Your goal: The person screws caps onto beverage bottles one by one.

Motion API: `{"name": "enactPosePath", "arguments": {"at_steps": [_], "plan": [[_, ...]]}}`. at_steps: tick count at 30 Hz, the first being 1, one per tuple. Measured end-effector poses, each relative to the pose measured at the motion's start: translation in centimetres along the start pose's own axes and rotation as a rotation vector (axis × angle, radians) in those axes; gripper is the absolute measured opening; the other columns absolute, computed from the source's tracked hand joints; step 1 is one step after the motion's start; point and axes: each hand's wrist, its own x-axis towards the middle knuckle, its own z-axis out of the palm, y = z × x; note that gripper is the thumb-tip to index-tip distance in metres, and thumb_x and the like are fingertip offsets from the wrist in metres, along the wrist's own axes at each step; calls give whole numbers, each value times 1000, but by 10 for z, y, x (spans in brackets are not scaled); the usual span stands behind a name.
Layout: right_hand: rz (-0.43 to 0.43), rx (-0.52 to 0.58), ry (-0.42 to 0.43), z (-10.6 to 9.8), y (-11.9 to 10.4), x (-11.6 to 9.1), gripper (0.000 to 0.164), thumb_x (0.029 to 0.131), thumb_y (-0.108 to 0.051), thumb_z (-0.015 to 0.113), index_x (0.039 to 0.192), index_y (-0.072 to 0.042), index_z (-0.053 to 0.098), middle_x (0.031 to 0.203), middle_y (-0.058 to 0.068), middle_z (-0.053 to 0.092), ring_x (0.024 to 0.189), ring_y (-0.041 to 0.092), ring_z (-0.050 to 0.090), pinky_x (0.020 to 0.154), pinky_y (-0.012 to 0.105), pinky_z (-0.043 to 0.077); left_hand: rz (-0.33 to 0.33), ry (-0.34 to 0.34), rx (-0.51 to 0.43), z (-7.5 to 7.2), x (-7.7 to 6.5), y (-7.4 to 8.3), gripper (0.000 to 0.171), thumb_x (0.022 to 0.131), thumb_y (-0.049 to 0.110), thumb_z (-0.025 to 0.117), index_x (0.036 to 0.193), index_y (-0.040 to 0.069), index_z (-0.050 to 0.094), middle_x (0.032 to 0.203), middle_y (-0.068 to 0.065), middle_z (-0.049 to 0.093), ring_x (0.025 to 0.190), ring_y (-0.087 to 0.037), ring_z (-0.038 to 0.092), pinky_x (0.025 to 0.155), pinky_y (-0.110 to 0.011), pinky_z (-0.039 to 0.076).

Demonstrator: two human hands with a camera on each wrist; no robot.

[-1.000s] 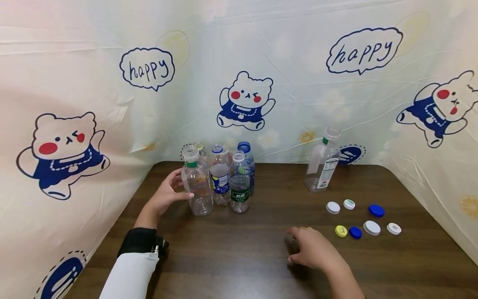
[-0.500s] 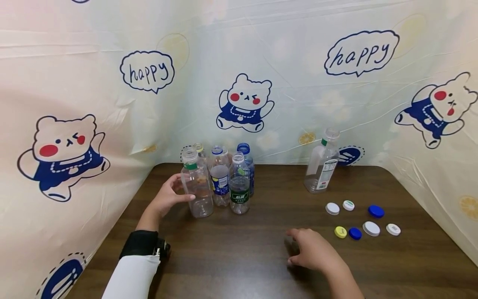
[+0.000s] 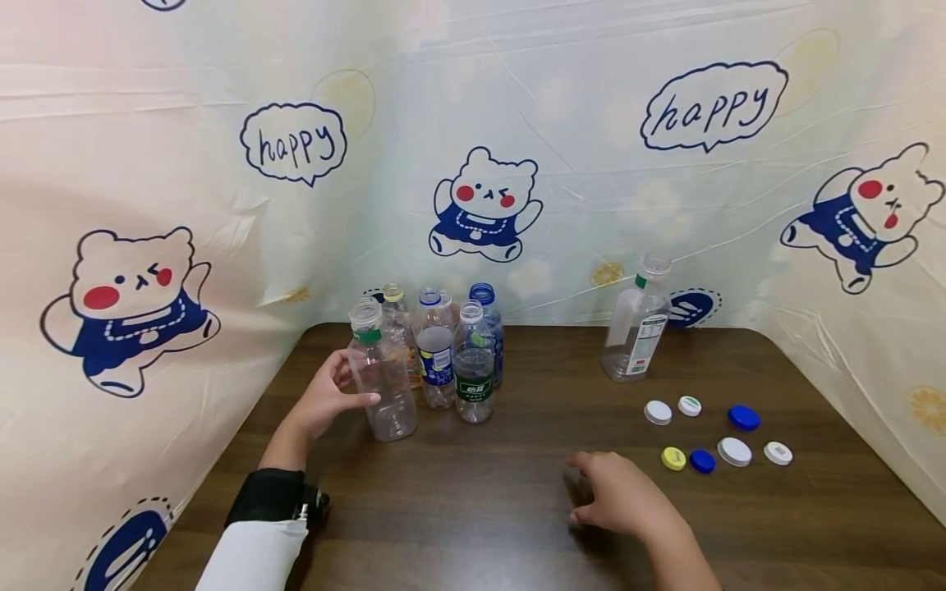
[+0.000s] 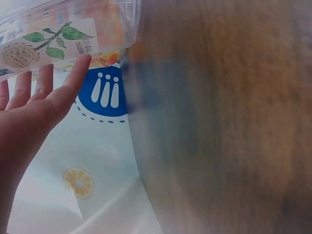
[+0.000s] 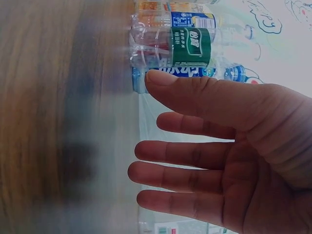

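Note:
My left hand [image 3: 323,400] grips a clear plastic bottle [image 3: 384,392] with a green neck ring and no cap. The bottle leans to the left, its base near the wooden table. Leaves and a round white motif mark its label in the left wrist view, where my fingers [image 4: 73,80] reach its side. Just behind it stands a bottle [image 3: 396,316] with a yellow neck ring. My right hand [image 3: 617,497] hovers over the table with relaxed, spread fingers, holding nothing. Several white, blue and yellow bottle caps [image 3: 735,451] lie to its right.
Uncapped bottles cluster at the back: one with a blue-and-yellow label [image 3: 436,361], one with a green label [image 3: 475,386], and a blue one [image 3: 497,328]. Another clear bottle [image 3: 628,336] stands at the back right. A printed cloth [image 3: 562,123] hangs behind the table [image 3: 458,509].
My left hand has drawn the clear bottle a little left and toward me, away from the cluster, and it tilts left. More of the yellow-ringed bottle now shows. My right hand has stayed put.

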Motion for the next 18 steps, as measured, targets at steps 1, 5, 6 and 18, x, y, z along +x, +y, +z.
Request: {"name": "enactPosePath", "arguments": {"at_steps": [1,5,6,18], "plan": [[0,-5,4,0,0,-1,60,63,-18,90,113,3,65,95,12,69,90,33,64,80,52,51,-4,2,6,0,-2,1,70,79,8,81,131,5,34,138,-23,50,131,-38,39,110,-60,26],[22,-29,11,-1,1,-2,61,61,-19,91,114,0,66,95,10,69,90,32,64,80,52,51,7,-10,27,2,-9,3,71,79,9,81,133,4,33,138,-23,51,131,-38,41,109,-60,27],[30,-34,11,-1,1,-2,61,61,-20,91,113,0,66,95,10,69,90,32,64,80,52,51,11,-15,34,3,-11,3,72,79,9,81,133,4,33,137,-22,51,130,-38,41,109,-60,28],[81,-29,-16,-6,7,-1,60,62,-21,91,113,-3,66,96,8,68,92,31,63,83,53,50,124,-105,-3,20,-36,17,70,77,3,79,131,4,34,130,-17,52,115,-24,53,87,-42,53]]}}
